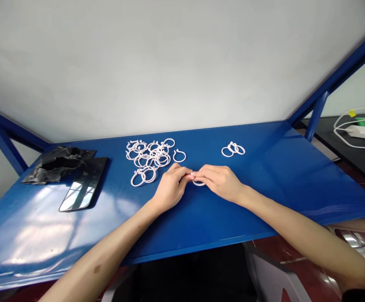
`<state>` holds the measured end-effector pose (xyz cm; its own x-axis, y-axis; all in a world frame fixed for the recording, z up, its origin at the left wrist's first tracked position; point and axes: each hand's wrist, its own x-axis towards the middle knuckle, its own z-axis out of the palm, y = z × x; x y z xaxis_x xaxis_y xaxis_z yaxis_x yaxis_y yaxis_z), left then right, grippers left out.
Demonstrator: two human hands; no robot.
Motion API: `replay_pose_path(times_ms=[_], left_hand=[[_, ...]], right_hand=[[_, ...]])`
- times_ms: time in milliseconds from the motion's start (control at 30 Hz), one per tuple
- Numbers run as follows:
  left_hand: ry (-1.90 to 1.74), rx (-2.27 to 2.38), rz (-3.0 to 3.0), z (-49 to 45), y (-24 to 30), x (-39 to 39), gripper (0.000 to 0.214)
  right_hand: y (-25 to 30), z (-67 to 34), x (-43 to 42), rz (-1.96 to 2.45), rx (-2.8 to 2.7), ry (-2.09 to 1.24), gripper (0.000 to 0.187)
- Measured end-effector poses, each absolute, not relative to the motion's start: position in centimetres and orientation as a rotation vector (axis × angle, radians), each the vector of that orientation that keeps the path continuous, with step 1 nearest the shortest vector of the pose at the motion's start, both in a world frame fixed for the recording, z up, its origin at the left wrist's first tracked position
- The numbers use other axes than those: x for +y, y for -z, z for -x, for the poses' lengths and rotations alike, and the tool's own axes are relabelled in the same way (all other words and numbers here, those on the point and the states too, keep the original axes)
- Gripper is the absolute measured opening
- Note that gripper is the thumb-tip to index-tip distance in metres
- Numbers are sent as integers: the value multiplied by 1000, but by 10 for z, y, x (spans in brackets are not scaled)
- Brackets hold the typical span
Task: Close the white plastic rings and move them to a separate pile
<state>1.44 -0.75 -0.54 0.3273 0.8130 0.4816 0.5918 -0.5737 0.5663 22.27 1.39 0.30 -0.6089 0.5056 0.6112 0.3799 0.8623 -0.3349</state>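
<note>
My left hand and my right hand meet over the middle of the blue table. Both pinch one white plastic ring between their fingertips, its lower arc showing just above the tabletop. A pile of several loose white rings lies just beyond my left hand. A small linked group of white rings lies beyond my right hand.
A black phone lies face up at the left, next to a crumpled black plastic bag. A white wall stands behind the table. Blue frame bars rise at both sides. A white charger with cable lies on a dark surface at far right.
</note>
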Motion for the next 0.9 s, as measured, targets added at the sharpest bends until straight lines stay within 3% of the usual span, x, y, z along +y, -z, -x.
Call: replay_pose_path(times_ms=[33,200,333,467,567,733,900], left_hand=[[-1073,1323,-2402,-14,6,-4,13],[-845,1744,-2665,-8,16,8,41],[-798,1834,-2745,-3,22,13,30],[-928,1740,-2827,-2,22,12,12],[-1076,1530,-2905,-6,15,6,9],[-1288,1221,-2974,-14,1,-6,4],[-1272,1017,-3038,-16,-4,-11,10]], right_hand=[[-4,-225,18,714,-2310,-210,19],[-18,-256,48,1196,-2208,10,17],[-23,-291,71,1510,-2044,163,20],[-24,-298,75,1558,-1926,242,27],[-26,-277,63,1445,-1967,34,24],[-20,-239,35,1245,-2079,-636,21],[-17,-232,23,1072,-2057,-738,13]])
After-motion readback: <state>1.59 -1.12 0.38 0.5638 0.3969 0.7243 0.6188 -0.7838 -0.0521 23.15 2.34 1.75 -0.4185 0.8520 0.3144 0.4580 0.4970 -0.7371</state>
